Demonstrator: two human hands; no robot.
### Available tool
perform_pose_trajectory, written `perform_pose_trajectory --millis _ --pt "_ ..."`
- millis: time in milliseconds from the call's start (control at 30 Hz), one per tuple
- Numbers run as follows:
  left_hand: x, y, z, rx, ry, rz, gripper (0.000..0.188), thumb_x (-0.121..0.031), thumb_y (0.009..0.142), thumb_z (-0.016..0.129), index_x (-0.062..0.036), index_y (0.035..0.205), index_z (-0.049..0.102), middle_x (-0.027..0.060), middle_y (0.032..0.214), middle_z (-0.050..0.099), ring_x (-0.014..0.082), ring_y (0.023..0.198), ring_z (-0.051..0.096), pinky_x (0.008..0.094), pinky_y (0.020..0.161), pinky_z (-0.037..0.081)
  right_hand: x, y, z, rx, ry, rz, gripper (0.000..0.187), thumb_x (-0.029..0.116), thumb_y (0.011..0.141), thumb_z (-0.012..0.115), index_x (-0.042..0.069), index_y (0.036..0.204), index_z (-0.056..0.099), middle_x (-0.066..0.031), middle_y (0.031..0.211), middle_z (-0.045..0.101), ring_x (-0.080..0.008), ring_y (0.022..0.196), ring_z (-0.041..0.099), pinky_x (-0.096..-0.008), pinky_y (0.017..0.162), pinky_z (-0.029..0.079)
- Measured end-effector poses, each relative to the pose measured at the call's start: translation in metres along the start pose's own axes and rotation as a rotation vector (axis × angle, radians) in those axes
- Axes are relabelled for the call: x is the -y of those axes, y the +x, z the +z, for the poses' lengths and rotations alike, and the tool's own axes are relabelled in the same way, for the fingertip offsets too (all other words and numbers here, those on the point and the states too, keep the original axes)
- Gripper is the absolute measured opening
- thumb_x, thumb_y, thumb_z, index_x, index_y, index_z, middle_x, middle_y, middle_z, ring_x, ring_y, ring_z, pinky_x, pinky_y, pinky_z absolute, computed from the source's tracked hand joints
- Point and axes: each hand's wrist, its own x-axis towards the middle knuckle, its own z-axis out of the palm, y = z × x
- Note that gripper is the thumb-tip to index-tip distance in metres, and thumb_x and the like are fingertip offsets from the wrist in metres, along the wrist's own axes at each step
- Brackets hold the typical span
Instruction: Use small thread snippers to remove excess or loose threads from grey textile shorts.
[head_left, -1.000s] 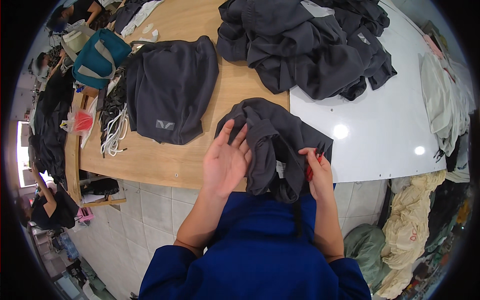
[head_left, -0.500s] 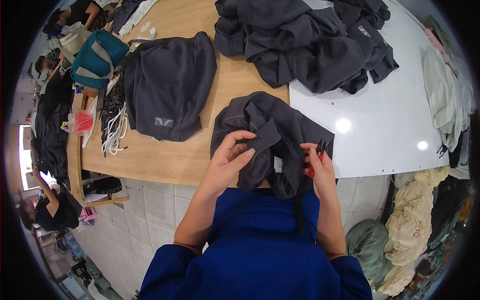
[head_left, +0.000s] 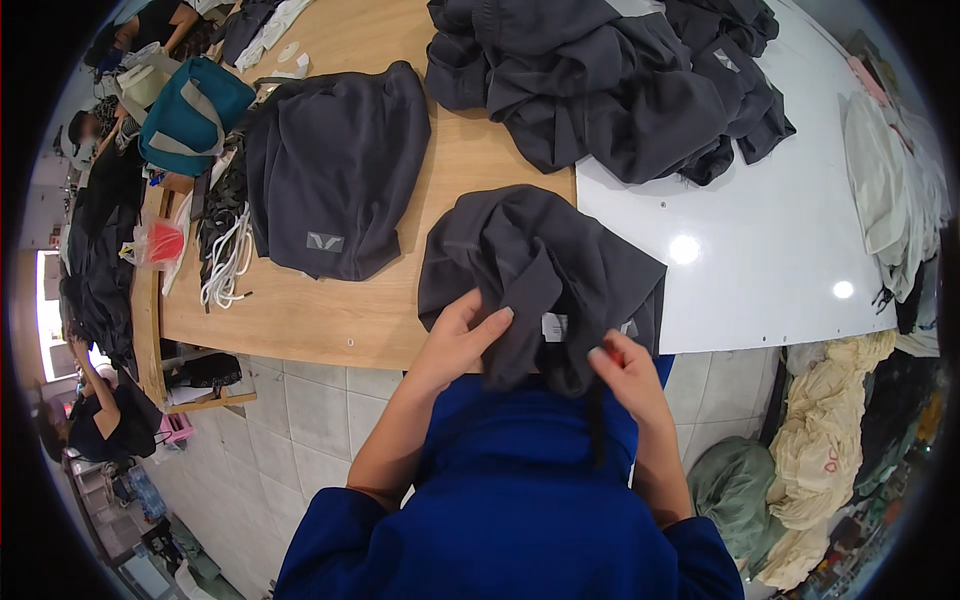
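Here, head view only.

Held garment: crumpled dark grey fabric garment (head_left: 540, 270), at the near edge of the table, straddling the seam between the wooden and white surfaces; its lower hem hangs over the edge toward the person.

Left hand: left hand (head_left: 455, 340) at 7 o'clock of the garment, fingers curled around a fold of the grey cloth, thumb on top, pinching it.

Right hand: right hand (head_left: 625, 370) at 5 o'clock of the garment, fingers drawn together, gripping the hem beside a small white sewn-in label (head_left: 553, 326); something small and red shows at the fingertips, too little visible to tell what.

Table: light wooden tabletop (head_left: 300, 310) on the left half, glossy white tabletop (head_left: 760, 260) on the right.

At 10 o'clock: flat-laid dark grey garment with a small pale logo patch (head_left: 335, 170), well apart from the held one.

At 12 to 1 o'clock: loose heap of dark grey garments (head_left: 610, 80), across both surfaces.

At 9 o'clock: bundle of white cords (head_left: 228, 270) by the wooden edge.

Far 10 o'clock: teal bag with grey straps (head_left: 190, 115).

Person: blue top (head_left: 520, 500) fills the lower centre.
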Motion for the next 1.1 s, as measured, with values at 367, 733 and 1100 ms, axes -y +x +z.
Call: perform_pose_trajectory --millis 367,733,1100 --pt "-0.014 -0.008 0.021 0.044 -0.351 -0.026 0.056 -0.019 0.094 0.053 -0.0154 0.14 0.022 0.0059 0.118 0.054 0.0129 0.102 0.057 0.0294 0.083 0.049 0.027 0.02 -0.021 0.091 1.344 -0.003 0.053 0.041 0.099 0.033 -0.001 0.13 0.045 -0.0163 0.127 0.052 -0.0281 0.116 0.052 -0.0407 0.101 0.04" --pt "-0.017 -0.011 0.002 0.104 -0.758 0.015 0.061 -0.019 0.093 0.053 -0.0168 0.142 0.018 0.0085 0.13 0.046 0.0198 0.115 0.053 0.0359 0.091 0.049 0.028 0.021 -0.031 0.155 1.47 -0.251 0.051 0.039 0.097 0.034 -0.001 0.127 0.048 -0.0196 0.13 0.049 -0.0349 0.12 0.047 -0.0473 0.103 0.036" --pt "-0.018 -0.007 0.022 -0.448 0.929 0.855 0.043 -0.015 0.08 0.064 -0.0136 0.121 0.054 0.0083 0.125 0.05 0.0257 0.107 0.046 0.0384 0.096 0.029 0.013 0.031 -0.029 -0.007 1.471 -0.075 0.05 0.04 0.096 0.038 0.001 0.125 0.051 -0.0156 0.127 0.053 -0.0316 0.116 0.051 -0.0445 0.101 0.038"
